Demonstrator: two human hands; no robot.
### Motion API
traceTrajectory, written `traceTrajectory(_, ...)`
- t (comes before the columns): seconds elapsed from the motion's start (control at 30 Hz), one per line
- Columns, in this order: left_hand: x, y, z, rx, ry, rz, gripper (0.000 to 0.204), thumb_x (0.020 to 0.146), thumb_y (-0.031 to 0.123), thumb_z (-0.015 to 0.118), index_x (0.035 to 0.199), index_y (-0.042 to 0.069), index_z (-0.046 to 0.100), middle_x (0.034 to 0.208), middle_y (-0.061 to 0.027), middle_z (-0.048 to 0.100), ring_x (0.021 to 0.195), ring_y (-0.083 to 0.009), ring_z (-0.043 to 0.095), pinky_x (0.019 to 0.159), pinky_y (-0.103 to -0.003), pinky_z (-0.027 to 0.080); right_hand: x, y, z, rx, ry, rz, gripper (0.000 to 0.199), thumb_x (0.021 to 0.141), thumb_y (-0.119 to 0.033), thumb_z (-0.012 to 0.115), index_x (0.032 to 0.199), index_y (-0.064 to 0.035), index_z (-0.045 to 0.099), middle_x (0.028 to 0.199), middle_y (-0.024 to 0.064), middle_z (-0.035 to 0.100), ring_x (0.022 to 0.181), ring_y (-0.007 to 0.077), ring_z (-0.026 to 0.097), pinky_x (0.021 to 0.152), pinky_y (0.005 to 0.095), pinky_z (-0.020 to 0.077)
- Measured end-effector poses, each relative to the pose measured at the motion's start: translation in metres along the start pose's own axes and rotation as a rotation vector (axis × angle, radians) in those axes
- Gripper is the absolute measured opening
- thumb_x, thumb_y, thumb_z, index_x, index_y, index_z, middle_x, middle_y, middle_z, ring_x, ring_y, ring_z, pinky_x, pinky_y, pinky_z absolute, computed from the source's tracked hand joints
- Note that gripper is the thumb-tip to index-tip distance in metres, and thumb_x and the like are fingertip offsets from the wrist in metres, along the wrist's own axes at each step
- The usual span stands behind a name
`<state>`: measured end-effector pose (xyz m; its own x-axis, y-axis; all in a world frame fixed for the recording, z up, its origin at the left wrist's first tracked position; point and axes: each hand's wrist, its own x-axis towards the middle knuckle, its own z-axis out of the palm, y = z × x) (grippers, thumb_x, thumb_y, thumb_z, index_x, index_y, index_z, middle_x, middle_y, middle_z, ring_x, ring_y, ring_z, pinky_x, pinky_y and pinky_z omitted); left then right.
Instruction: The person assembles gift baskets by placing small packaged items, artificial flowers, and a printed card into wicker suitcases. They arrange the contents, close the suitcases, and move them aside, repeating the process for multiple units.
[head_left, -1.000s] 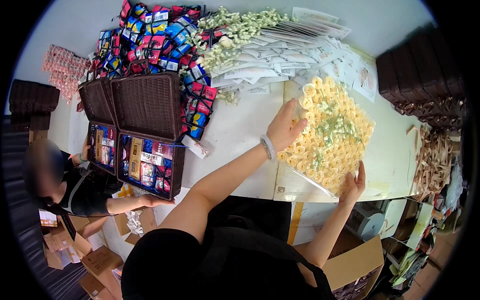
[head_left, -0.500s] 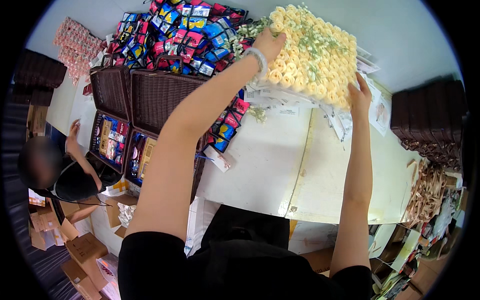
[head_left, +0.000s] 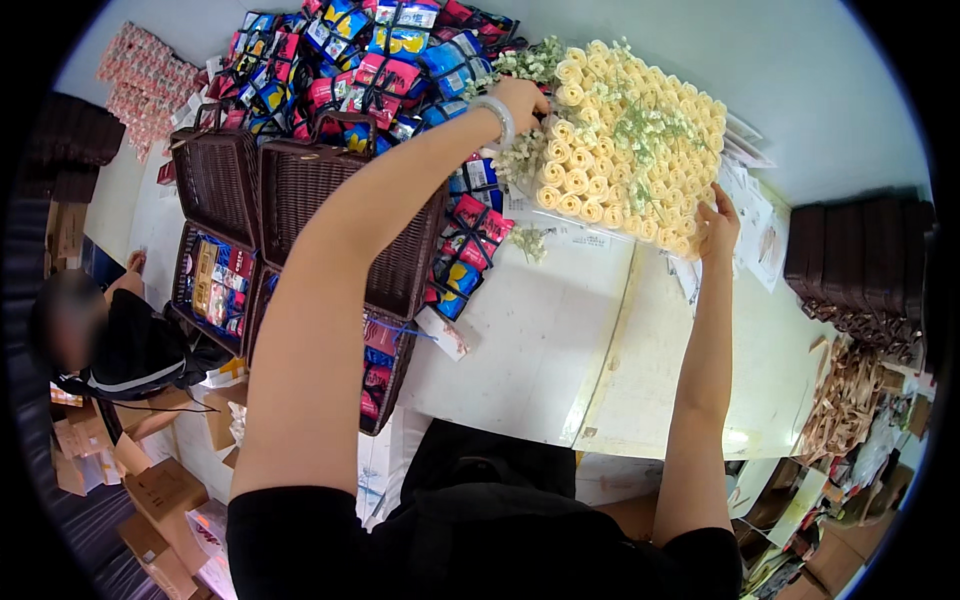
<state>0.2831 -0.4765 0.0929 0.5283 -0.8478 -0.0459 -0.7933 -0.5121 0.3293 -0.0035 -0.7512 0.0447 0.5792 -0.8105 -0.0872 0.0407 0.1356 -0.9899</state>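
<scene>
A block of cream artificial roses (head_left: 610, 150) in tight rows lies on the far side of the table, over papers and a clear plastic layer. Small white filler-flower sprigs (head_left: 655, 130) rest across its top. My left hand (head_left: 518, 105), fingers curled, is at the block's left edge beside more white sprigs (head_left: 520, 160); its fingertips are partly hidden. At the right edge my right hand (head_left: 718, 225) grips the block, thumb and fingers bent around its side.
Left of the roses rises a heap of blue and pink packets (head_left: 380, 70) tied with dark ribbon. Open brown wicker cases (head_left: 310, 190) stand nearby, holding packaged goods. Dark cases (head_left: 855, 255) are stacked at right. Another person (head_left: 130, 340) works at far left, near cardboard boxes (head_left: 165, 500).
The rose block has come lower and toward me. My left hand has slid off its top to the left edge, while the right hand stays at the right side.
</scene>
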Motion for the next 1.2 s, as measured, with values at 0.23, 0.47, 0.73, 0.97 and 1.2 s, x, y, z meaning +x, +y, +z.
traceTrajectory(0.23, 0.005, 0.006, 0.019, -0.058, 0.105, 0.055, 0.038, 0.069, 0.035, 0.072, 0.105, 0.023, 0.069, 0.106, -0.0119, 0.059, 0.101, -0.0297, 0.053, 0.088, -0.04, 0.043, 0.008, 0.011, -0.017, 0.174, -0.005, 0.07, 0.044, 0.078, 0.014, 0.05, 0.121, 0.0051, 0.051, 0.112, 0.0147, 0.059, 0.098, 0.0225, 0.06, 0.082, 0.0308, 0.0507)
traceTrajectory(0.47, 0.021, 0.025, 0.006, 0.31, -0.021, -0.037, 0.033, 0.073, 0.035, 0.062, 0.097, 0.014, 0.07, 0.099, -0.0119, 0.065, 0.105, -0.0295, 0.053, 0.091, -0.04, 0.042, 0.013, 0.012, -0.027, 0.165, -0.025, 0.146, 0.044, 0.08, 0.012, 0.049, 0.123, 0.0048, 0.048, 0.11, 0.0154, 0.059, 0.095, 0.023, 0.061, 0.08, 0.0321, 0.0518)
traceTrajectory(0.73, 0.004, -0.004, -0.077, -0.057, 0.174, -0.256, 0.031, 0.071, 0.031, 0.065, 0.088, 0.005, 0.069, 0.074, -0.0113, 0.065, 0.06, -0.0187, 0.061, 0.055, -0.033, 0.049, 0.007, -0.004, 0.014, 0.196, -0.049, 0.13, 0.042, 0.079, 0.012, 0.051, 0.12, 0.0055, 0.05, 0.105, 0.014, 0.06, 0.091, 0.021, 0.061, 0.078, 0.0306, 0.0514)
traceTrajectory(0.97, 0.014, 0.039, -0.041, -0.238, 0.098, -0.218, 0.038, 0.071, 0.036, 0.068, 0.084, 0.0, 0.065, 0.074, -0.0091, 0.063, 0.057, -0.0176, 0.059, 0.053, -0.032, 0.048, 0.014, -0.015, 0.064, 0.033, -0.046, 0.162, 0.041, 0.077, 0.007, 0.052, 0.118, 0.0066, 0.049, 0.105, 0.0153, 0.059, 0.088, 0.0205, 0.06, 0.073, 0.03, 0.0509)
traceTrajectory(1.2, -0.031, 0.01, -0.053, -0.051, 0.129, -0.2, 0.053, 0.072, 0.043, 0.07, 0.102, 0.001, 0.063, 0.089, -0.0133, 0.067, 0.077, -0.0224, 0.066, 0.071, -0.033, 0.052, 0.004, -0.013, 0.049, 0.079, -0.053, 0.144, 0.041, 0.075, 0.006, 0.056, 0.115, 0.005, 0.049, 0.104, 0.013, 0.059, 0.09, 0.0194, 0.058, 0.076, 0.0304, 0.0494)
